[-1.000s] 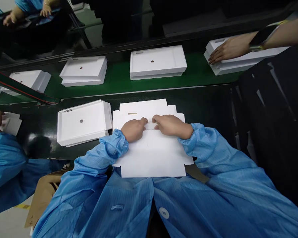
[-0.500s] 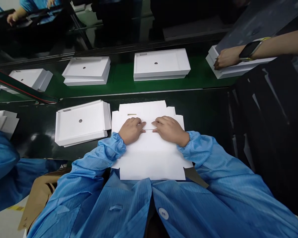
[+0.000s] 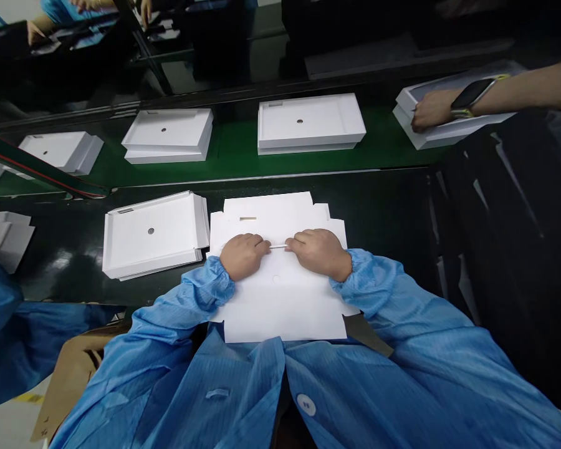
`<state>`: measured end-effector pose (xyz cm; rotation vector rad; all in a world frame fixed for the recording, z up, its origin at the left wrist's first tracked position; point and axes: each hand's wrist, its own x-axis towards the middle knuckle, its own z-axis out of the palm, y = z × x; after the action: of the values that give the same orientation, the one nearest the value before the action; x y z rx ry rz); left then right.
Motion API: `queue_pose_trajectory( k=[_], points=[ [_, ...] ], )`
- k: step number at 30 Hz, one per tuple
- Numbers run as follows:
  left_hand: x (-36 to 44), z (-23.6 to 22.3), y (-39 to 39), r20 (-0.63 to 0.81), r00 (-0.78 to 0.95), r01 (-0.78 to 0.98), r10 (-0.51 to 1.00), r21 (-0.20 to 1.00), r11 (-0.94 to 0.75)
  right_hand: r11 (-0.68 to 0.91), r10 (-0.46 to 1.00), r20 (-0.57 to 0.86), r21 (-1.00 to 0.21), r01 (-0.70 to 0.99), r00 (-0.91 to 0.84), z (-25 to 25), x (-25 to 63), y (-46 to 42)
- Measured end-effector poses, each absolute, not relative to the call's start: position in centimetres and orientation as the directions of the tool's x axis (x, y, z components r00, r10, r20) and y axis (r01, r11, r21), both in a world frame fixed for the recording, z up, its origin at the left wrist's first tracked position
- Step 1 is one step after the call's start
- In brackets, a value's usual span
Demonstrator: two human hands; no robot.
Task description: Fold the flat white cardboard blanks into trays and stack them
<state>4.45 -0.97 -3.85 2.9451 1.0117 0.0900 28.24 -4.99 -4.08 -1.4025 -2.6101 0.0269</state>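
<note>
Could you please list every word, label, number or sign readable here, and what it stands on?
No text can be read.
Brown panel, lower left: small dark marks, too blurred to read.
White sheet: no lettering visible.
Co-worker's watch: dark screen, no legible digits.

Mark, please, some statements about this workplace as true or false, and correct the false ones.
1. The left hand and the right hand both touch the white sheet. True.
2. The sheet is fully folded into a box. False: its outer flaps lie spread out.
3. The nearest tray stack is on the sheet's right. False: it is on the left.
4. A co-worker's hand has a watch at its wrist. True.
5. The person's sleeves are white. False: they are blue.
</note>
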Motion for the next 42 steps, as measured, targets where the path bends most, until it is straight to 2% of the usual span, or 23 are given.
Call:
queue_pose_trajectory(
  k=[7, 18, 26, 36, 42],
  points=[
    [2.8, -4.6, -0.8, 0.213, 0.744, 0.651, 0.634, -0.015, -0.759, 0.572, 0.803, 0.259, -0.079, 0.817, -0.537, -5.0, 30.8, -4.6],
    [2.3, -5.4, -0.8, 0.199, 0.742, 0.649, 0.64, 0.024, -0.76, 0.522, 0.839, 0.218, -0.06, 0.851, -0.499, -5.7, 30.8, -4.6],
    [2.3, -5.6, -1.1, 0.234, 0.736, 0.648, 0.635, 0.031, -0.761, 0.588, 0.795, 0.22, -0.055, 0.807, -0.565, -5.1, 31.5, -5.2],
    [2.4, -5.7, -1.0, 0.228, 0.727, 0.648, 0.648, 0.085, -0.757, 0.549, 0.825, 0.202, -0.067, 0.833, -0.528, -5.5, 31.4, -5.6],
    [2.4, -5.6, -1.1, 0.232, 0.73, 0.652, 0.643, 0.045, -0.757, 0.584, 0.802, 0.213, -0.077, 0.808, -0.559, -5.2, 31.2, -5.2]
  ],
)
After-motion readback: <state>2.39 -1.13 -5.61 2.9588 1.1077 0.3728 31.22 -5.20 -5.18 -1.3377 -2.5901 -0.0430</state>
